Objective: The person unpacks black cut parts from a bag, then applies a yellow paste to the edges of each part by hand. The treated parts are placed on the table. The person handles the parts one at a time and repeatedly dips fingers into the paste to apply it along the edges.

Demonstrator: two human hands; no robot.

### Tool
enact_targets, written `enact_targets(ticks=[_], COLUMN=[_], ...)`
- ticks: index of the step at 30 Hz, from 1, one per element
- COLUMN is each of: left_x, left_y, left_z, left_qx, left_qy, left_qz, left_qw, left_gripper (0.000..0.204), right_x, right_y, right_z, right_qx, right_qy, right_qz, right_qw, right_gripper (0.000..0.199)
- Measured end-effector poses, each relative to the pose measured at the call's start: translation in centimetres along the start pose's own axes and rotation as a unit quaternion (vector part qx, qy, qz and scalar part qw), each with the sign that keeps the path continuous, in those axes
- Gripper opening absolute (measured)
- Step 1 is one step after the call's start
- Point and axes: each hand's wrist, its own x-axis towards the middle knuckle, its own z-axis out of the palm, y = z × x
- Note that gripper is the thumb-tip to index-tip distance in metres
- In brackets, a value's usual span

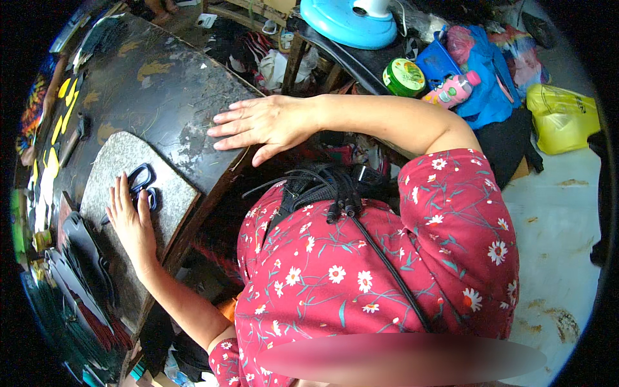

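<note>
My left hand [132, 222] lies with its fingers stretched out over a pair of scissors [141, 180] with dark blue handles. The hand partly covers the scissors, which rest on a grey slab [116, 155] with a speckled surface. Its fingers are not through the handle loops. My right hand [271, 126] is held flat at the edge of the dark worktable [193, 84], fingers apart and nothing in them. Beside the slab, near my left hand, are stacked dark, flat cut pieces [87, 242].
Yellow cut pieces [64, 109] lie along the table's far left side. Right of the table are a round blue base [351, 22], a green tub [404, 77], a pink bottle [453, 90], a blue bag [487, 84] and a yellow bag [561, 119]. Black straps [322, 187] lie at my waist.
</note>
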Motion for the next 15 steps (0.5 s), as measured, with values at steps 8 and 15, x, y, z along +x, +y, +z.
enact_targets(ticks=[8, 15], left_x=[0.1, 0.1], left_y=[0.1, 0.7], left_z=[-0.1, -0.7], left_qx=[0.011, 0.018], left_qy=[-0.025, -0.045], left_qz=[-0.012, -0.047], left_qw=[1.0, 0.998], left_gripper=[0.055, 0.057], right_x=[-6.6, -4.9], right_y=[-1.3, -2.1], right_z=[-2.1, -4.5], right_qx=[0.048, -0.065], right_qy=[-0.04, -0.049], right_qz=[0.197, 0.243], right_qw=[0.978, 0.967], right_gripper=[0.066, 0.05])
